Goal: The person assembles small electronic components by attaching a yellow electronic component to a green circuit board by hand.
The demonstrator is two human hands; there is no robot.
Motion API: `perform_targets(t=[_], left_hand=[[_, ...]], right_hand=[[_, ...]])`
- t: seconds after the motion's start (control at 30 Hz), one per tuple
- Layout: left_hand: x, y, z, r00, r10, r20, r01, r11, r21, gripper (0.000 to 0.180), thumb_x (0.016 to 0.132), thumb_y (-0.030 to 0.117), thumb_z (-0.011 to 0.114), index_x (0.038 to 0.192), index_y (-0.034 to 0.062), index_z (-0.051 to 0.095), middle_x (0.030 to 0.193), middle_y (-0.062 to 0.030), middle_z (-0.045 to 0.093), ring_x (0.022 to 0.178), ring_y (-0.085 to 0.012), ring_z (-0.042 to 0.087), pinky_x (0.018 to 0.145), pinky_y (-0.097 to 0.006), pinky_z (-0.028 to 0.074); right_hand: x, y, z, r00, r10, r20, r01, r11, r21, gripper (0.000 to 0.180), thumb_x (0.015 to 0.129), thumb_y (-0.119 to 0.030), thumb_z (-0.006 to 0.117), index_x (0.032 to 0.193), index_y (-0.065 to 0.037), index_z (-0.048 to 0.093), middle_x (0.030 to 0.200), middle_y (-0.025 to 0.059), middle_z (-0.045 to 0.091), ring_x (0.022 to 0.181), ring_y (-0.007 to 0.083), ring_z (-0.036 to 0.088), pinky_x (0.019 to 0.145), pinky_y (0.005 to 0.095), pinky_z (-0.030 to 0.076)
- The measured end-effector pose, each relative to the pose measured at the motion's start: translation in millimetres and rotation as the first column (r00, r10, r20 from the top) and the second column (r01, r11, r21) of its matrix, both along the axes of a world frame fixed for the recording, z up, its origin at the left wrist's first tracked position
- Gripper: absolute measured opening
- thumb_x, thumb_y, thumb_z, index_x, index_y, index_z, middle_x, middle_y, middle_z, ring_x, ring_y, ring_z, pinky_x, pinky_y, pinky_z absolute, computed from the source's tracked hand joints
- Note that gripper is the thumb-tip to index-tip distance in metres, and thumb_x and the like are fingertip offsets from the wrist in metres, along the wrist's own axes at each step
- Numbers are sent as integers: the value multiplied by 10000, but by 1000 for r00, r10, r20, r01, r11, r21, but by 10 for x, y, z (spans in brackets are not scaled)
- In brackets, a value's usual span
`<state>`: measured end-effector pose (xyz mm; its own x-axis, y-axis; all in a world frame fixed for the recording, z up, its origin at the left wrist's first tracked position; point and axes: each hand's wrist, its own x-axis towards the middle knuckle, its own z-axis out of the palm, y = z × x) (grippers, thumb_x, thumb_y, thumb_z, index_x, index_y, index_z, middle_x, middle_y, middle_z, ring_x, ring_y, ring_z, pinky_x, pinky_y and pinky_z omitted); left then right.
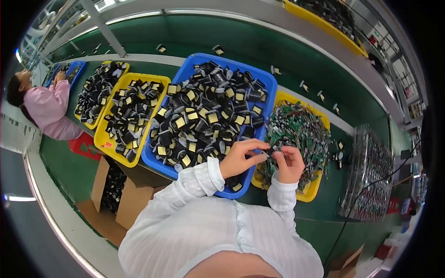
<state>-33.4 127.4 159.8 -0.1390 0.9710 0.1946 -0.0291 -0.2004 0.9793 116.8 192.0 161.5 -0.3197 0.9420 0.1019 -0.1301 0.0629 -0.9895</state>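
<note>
1. I take the big blue tray as my landmark; it is heaped with black parts, many bearing pale yellow squares.
2. The worker's left hand is over the blue tray's near right corner, its thumb and fingertips pinched on a small dark piece.
3. The right hand, just right of that corner, has thumb and forefinger closed on the same piece, its other fingers curled in.
4. So the piece sits between both sets of fingertips, by the blue tray's right edge; it is too small for me to make out its exact shape.
5. Right beside the blue tray, partly behind the hands, is a yellow tray piled with green circuit boards.
6. Farther right of the blue tray stands a clear plastic stack filled with small parts.
7. Left of the blue tray, another yellow bin holds more black parts.
8. Well left of the blue tray, a co-worker in pink sits at the bench.
</note>
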Motion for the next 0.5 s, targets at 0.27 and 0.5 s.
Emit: perform_targets(t=[0.27, 0.5], left_hand=[[-11, 6, -23, 984, -7, 177, 12, 1000, -28, 231, 780, -16, 574, 1010, -39, 567, 1033, -107, 548, 905, -153, 560, 755, -254, 481], [-13, 5, 0, 995, 28, 97, -29, 1000, 5, 239, 759, -41, 581, 997, -40, 564, 1040, -111, 540, 898, -154, 555, 776, -255, 467]], right_hand=[[-119, -31, 236, 892, -325, 314, 104, 823, 558, 151, 598, -90, 738, 691, -86, 618, 1068, 91, 464, 1038, 277, 404, 831, 374, 376], [-57, -39, 292, 825, -409, 391, -44, 643, 765, 142, 589, -115, 737, 640, -99, 606, 1075, 78, 508, 1037, 288, 391, 885, 399, 312]])
